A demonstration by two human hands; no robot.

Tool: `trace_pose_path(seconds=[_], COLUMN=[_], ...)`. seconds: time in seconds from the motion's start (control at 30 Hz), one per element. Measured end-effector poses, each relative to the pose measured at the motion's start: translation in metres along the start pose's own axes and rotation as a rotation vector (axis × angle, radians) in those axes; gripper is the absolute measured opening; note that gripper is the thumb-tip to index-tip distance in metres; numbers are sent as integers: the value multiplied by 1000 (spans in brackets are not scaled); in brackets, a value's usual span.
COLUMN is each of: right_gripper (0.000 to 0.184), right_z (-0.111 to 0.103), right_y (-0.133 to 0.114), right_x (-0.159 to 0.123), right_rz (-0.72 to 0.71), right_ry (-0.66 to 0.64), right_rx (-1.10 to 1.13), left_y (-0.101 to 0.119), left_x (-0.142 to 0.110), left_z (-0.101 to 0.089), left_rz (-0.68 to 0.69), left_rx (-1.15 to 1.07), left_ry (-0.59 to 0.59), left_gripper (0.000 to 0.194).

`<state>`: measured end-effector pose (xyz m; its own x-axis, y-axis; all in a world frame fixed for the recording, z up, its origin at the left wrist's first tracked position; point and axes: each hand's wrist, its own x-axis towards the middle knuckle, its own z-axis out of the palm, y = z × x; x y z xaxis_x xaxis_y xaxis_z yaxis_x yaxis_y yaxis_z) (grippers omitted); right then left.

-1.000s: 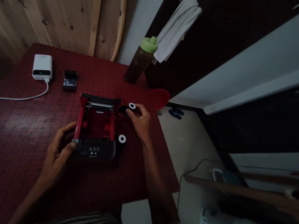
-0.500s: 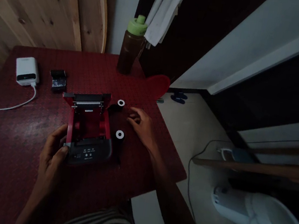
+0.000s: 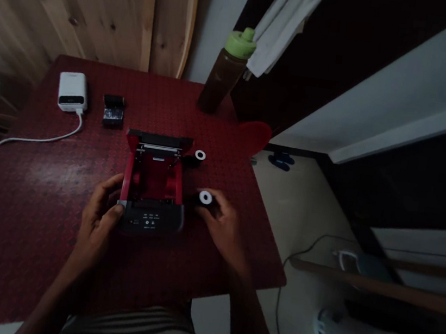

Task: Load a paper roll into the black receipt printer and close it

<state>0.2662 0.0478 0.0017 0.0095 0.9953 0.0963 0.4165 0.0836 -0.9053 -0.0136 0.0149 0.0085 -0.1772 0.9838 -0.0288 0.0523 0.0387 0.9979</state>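
Observation:
A red and black label printer (image 3: pixel 154 180) stands on the red table (image 3: pixel 52 243) with its lid raised and its red inner bay exposed. My left hand (image 3: pixel 98 216) grips its left side, the thumb on the black front corner. Right of the printer, my right hand (image 3: pixel 221 224) is closed round a small dark roll (image 3: pixel 205 197) with a white ring-shaped end. The fingertips behind that roll are partly hidden. Farther back, a second dark roll (image 3: pixel 200 155) with a white end lies beside the printer's lid, its dark strip reaching toward the printer.
A white power bank (image 3: pixel 72 89) with a white cable (image 3: pixel 41 140) sits at the back left. Near it lies a small black object (image 3: pixel 113 111). A brown bottle (image 3: pixel 222 76) with a green lid stands at the back right. A red rounded seat (image 3: pixel 255 137) juts beyond the right edge.
My right hand has moved toward me and taken hold of the nearer roll. My left hand stays on the printer. The whole view has shifted, so the table things sit farther right.

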Motion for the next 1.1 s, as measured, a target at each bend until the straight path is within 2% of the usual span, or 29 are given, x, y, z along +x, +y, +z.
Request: trace_pose_path(seconds=[0.1,0.17,0.23,0.3,0.43,0.57,0.9,1.0,1.1], right_gripper=[29,30,34,35,28,35,29,38,48], right_z=[-26,-31,-21,1,45,63,80,72,54], right_y=[-42,-72,-95,-106,-107,-101,-83,-85,-92], right_x=[4,10,19,28,43,49,72,69,61], right_rz=[-112,-245,-370,-457,-484,-482,-316,-350,-457], right_ry=[-63,-172,-261,-318,-417,-433,-535,-538,-532], right_rx=[-88,-178,-281,-421,-715,-831,-781,-680,-554], left_y=[2,3,4,3,1,0,-1,-3,-4], left_x=[0,0,0,0,-1,-1,-1,-1,-2], left_z=[2,3,4,4,3,2,2,2,2], left_rz=[6,-3,-14,-5,11,-4,-9,-9,4], left_rx=[-30,-52,-63,-63,-71,-95,-91,-102,-87], left_ry=[-24,-33,-36,-43,-50,-53,-40,-42,-45], left_gripper=[59,59,59,58,56,58,56,56,55])
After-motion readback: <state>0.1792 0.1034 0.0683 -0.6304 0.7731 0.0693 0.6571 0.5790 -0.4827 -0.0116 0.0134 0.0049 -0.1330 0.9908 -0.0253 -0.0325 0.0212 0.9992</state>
